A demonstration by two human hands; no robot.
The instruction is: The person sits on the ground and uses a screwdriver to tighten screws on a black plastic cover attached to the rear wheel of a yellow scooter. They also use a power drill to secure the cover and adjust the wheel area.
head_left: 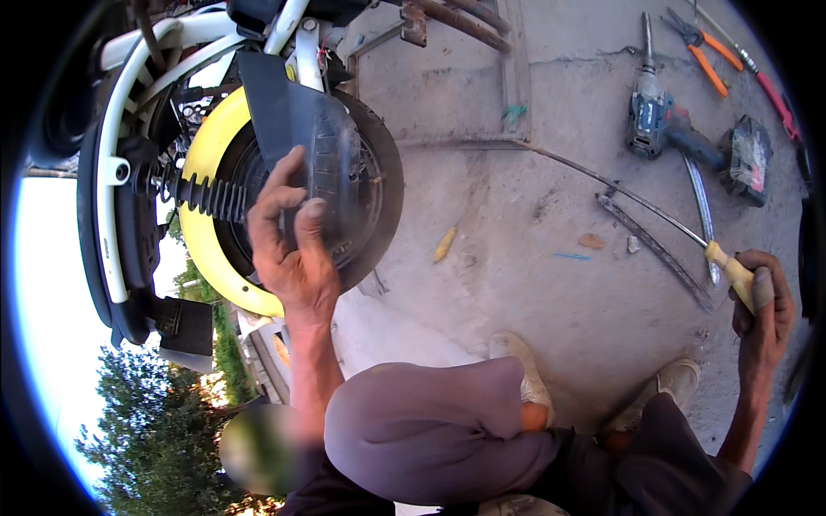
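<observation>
Beside the wheel's yellow rim (206,146), my left hand (292,249) has its fingers bent and apart, in front of the black mudguard (288,103) and the dark tire (379,224); whether the fingertips touch it is unclear. A black coil spring (219,199) lies just left of that hand. My right hand (766,305) grips a long thin metal tool by its pale yellow handle (730,273), its shaft reaching leftward over the concrete.
On the concrete (465,301) lie a cordless impact tool (650,120), orange-handled pliers (714,64), a red-handled tool (774,103), flat metal levers (645,241) and a small yellow object (445,244). Metal frame tubes (465,34) are at the top.
</observation>
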